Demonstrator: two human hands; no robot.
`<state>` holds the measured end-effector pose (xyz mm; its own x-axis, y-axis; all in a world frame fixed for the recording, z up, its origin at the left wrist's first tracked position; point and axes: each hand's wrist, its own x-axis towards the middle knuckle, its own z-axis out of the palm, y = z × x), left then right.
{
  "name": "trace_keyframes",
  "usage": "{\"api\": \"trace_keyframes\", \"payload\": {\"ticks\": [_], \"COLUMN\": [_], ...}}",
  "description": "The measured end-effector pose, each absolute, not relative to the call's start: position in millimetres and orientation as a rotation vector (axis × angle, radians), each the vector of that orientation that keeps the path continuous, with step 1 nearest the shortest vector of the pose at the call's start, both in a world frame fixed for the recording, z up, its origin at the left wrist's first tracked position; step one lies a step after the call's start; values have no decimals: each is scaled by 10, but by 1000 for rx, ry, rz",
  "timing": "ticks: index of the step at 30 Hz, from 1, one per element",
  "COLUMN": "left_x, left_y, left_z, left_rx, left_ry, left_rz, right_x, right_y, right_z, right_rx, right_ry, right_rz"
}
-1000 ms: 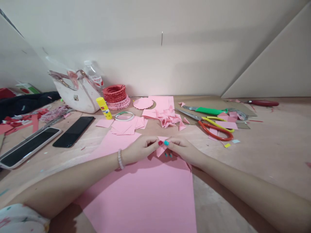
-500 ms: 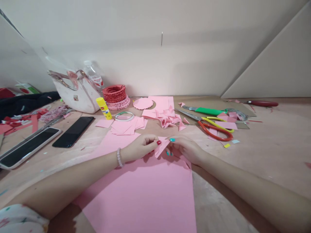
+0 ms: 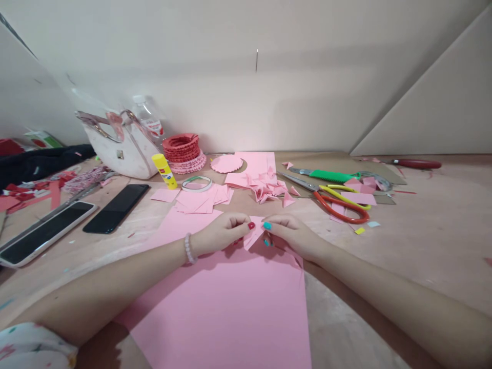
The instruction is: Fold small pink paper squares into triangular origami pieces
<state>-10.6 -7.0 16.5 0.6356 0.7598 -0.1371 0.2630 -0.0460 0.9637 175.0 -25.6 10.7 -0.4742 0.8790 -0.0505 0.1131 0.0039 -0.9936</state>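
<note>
Between my two hands is a small folded piece of pink paper [image 3: 252, 239], held above a large pink sheet [image 3: 226, 312]. My left hand [image 3: 223, 233], with a beaded bracelet at the wrist, pinches its left side, the thumb on top. On the paper's right edge, my right hand [image 3: 298, 236] presses with its thumb, the fingers curled behind. Just beyond lie a fanned pile of pink paper squares [image 3: 200, 200] and a heap of folded pink paper pieces [image 3: 269, 185].
Orange-handled scissors [image 3: 342, 210], a green-handled tool [image 3: 330, 176] and paper scraps lie to the right. Leftward are a yellow glue stick [image 3: 164, 171], a tape roll [image 3: 197, 184], two phones [image 3: 115, 209], a white handbag [image 3: 123, 154] and stacked red paper rings [image 3: 181, 148].
My right thumb has moved left and down onto the paper's right edge. The left hand has stayed in place with its pinch.
</note>
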Motion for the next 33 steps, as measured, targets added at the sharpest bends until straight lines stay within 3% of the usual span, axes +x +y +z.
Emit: {"api": "trace_keyframes", "payload": {"ticks": [8, 14, 27, 33], "left_x": [-101, -114, -141, -124], "left_y": [-57, -17, 22, -21], "left_z": [127, 117, 94, 149], "left_rx": [1634, 1691, 1639, 1620], "left_ry": [888, 904, 929, 901], "left_rz": [494, 580, 531, 463], "right_x": [1756, 1696, 1703, 1694], "right_y": [-255, -257, -228, -256], "right_z": [39, 43, 65, 73], "right_rx": [-1080, -816, -1045, -1067], "right_ry": [-1664, -1407, -1723, -1743], "right_rz": [1502, 1503, 1137, 1165]}}
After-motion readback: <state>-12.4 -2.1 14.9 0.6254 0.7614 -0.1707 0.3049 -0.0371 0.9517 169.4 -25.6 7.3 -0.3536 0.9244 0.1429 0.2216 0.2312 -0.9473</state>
